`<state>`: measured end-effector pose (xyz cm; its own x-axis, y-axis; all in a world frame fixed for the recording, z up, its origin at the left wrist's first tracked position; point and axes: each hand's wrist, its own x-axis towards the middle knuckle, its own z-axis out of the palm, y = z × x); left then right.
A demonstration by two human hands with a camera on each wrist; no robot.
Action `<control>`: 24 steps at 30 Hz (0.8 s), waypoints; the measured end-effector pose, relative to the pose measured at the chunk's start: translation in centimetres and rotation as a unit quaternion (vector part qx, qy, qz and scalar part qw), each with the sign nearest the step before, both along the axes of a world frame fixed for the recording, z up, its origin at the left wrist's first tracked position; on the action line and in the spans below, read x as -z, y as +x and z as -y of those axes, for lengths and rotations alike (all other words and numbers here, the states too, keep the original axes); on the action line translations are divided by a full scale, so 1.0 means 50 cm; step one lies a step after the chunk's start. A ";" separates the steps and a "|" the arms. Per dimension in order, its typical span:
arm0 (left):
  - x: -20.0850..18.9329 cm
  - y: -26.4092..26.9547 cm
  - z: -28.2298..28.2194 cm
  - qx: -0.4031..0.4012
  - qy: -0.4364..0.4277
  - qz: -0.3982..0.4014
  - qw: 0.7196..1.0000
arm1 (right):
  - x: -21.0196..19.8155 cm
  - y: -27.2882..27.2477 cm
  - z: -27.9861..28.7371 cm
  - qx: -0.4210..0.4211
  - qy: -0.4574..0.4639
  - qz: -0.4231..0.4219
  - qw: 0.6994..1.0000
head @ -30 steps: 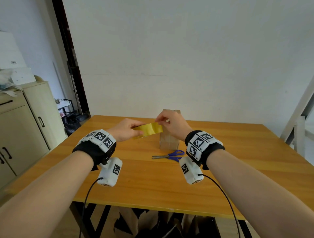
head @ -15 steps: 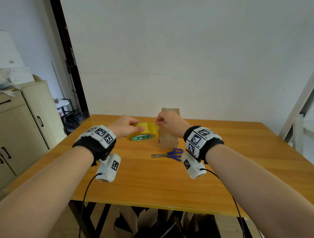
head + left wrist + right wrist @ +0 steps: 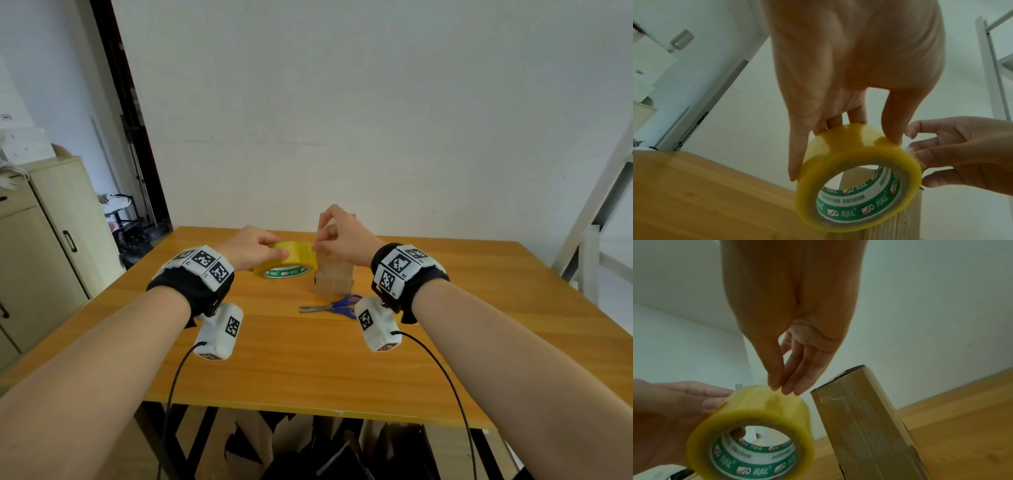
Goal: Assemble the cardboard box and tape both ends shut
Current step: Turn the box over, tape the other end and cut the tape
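Yellow tape roll [image 3: 286, 262] held in left hand [image 3: 251, 248] grip, right hand [image 3: 337, 236] pinching its edge, cardboard box [image 3: 334, 277] upright behind.

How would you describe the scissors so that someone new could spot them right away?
On the wooden table, look just in front of the upright cardboard box. The scissors lie flat there, the only thing with blue handles and metal blades.

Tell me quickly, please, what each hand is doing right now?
Left hand: grips the tape roll, held above the table.
Right hand: fingertips pinch at the roll's outer edge; whether the tape end is caught cannot be told.
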<state>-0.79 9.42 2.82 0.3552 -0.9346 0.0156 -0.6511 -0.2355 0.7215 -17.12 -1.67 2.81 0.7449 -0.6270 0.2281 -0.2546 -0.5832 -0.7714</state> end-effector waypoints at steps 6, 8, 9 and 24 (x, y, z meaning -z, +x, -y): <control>-0.002 0.005 0.003 0.021 0.025 0.128 0.991 | -0.012 -0.016 0.007 -0.009 0.028 -0.038 0.999; -0.006 0.001 0.009 0.027 0.017 0.144 0.989 | -0.010 -0.013 0.013 0.017 0.057 -0.027 0.998; -0.009 -0.001 0.011 0.031 0.010 0.149 0.988 | -0.009 -0.013 0.015 0.030 0.070 -0.019 0.997; -0.011 -0.009 0.026 0.069 -0.018 0.114 0.991 | -0.011 -0.021 0.015 0.076 0.138 0.077 0.985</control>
<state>-1.22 8.10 3.36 0.2079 -0.9714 0.1144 -0.8219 -0.1101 0.5590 -18.19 -2.43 3.37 0.6077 -0.7822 0.1374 -0.1896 -0.3109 -0.9313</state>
